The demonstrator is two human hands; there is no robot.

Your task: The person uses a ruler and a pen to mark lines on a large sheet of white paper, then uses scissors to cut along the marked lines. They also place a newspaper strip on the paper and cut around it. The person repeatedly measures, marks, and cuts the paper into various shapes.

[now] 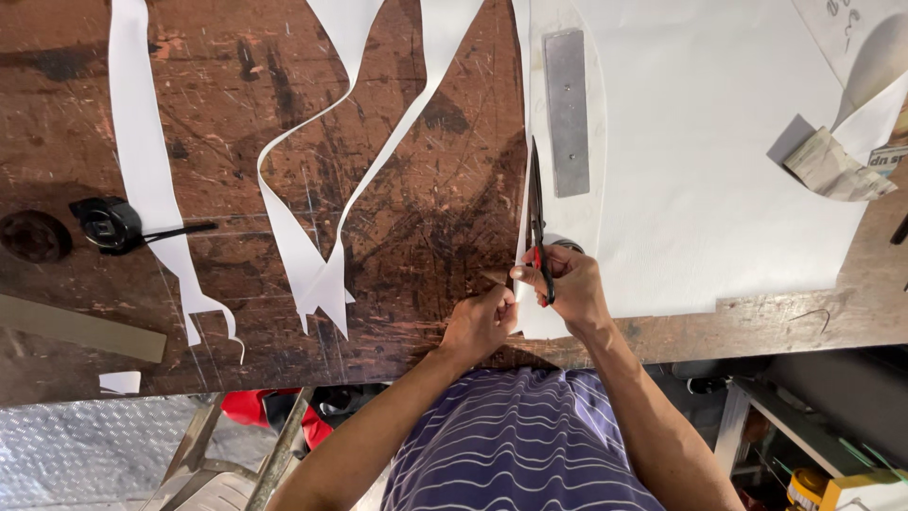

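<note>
My right hand (569,289) grips a pair of scissors (537,213) with red-lined handles; the dark blades point away from me along the left edge of a large white sheet (719,161). My left hand (480,322) pinches the near corner of that sheet's cut edge, just left of the scissors. A flat grey metal bar (567,112) lies on the sheet beyond the blade tips. Both hands are close together at the near edge of the worn brown wooden table (416,218).
Long white offcut strips (326,255) lie across the table's left and middle. A black tape measure (109,224) and a dark round object (33,235) sit far left. Folded paper (832,168) lies at the right. A stool and shelves stand below the table edge.
</note>
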